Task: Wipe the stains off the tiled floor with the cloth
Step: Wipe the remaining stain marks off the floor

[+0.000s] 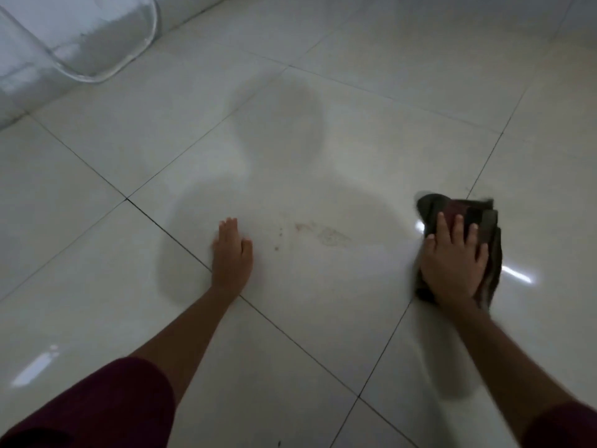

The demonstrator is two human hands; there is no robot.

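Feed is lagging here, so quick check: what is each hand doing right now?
Left hand: open, flat on the tiled floor, holding nothing.
Right hand: open, fingers spread, pressing the cloth onto the floor.

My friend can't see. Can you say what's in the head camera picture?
A person's right hand presses a dark cloth flat on the glossy tiled floor. Brownish stains lie unwiped between it and the left hand, resting flat on the tile.

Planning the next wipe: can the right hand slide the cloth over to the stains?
Probably yes. The right hand presses the cloth flat, and bare tile lies between it and the stains.
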